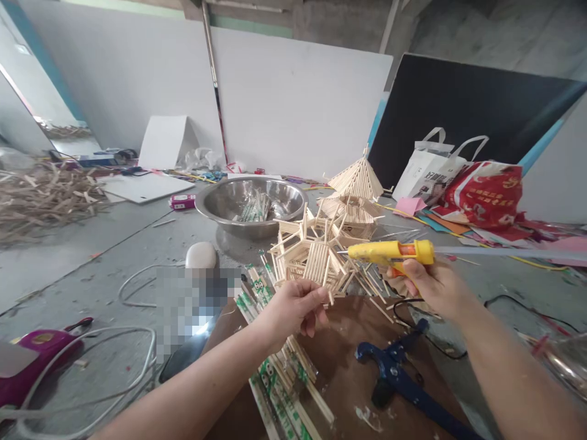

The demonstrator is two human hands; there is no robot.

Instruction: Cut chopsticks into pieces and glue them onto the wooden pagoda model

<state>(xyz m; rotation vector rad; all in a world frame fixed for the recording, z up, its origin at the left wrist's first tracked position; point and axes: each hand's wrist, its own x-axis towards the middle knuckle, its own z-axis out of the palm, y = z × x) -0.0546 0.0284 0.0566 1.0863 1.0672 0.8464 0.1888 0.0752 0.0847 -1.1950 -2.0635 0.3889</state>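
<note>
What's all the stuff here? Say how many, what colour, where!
Model: one, tan, centre
Glue gun: one, mostly yellow, right of model
Cone: one, tan, behind model
Wrapped sticks: many, tan, front centre
Cutter: one, blue, front right
Board: one, brown, under cutter
Bowl: one, silver, behind model
Strips: many, tan, far left
Box: one, purple, left of bowl
Unclear item: one, purple, bottom left
Bags: two, white and red, back right
Paper: several, mixed, near bags
Panels: several, white and black, back
Left hand: one, bare, holding model
Right hand: one, bare, holding glue gun
</note>
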